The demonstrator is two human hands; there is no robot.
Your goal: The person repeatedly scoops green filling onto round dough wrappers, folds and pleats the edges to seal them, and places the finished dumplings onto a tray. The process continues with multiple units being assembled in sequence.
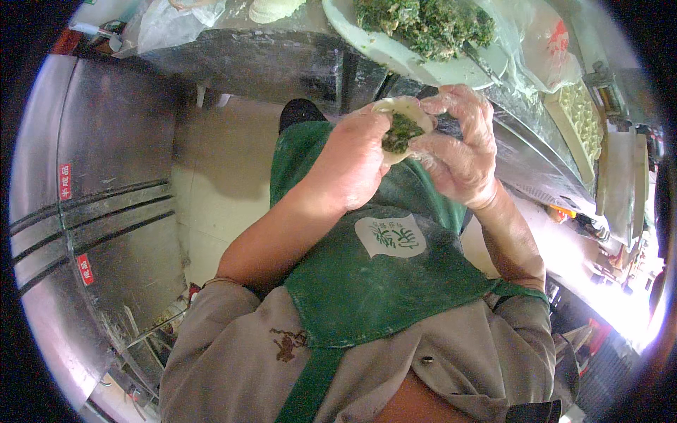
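Note:
In front of my apron, a round dough wrapper [396, 106] with dark green chopped filling [403, 132] in its middle is held between my hands. My left hand [356, 151] is bare and curls round the wrapper's left side, its thumb at the edge. A clear plastic glove covers my right hand [465, 141], whose thumb and fingers pinch the wrapper's right rim. Above my hands, on the counter, a large white plate [350, 35] bears a heap of similar green filling [430, 25]. A thin utensil [483, 65] leans in it.
A plastic bag [546, 46] stands right of the plate, near a pale yellow moulded tray [575, 127]. Left of the plate lie pale dough rounds [275, 8] and another clear bag [180, 25]. Steel cabinet doors [116, 127] rise at the left. The counter's front edge [247, 70] runs close ahead.

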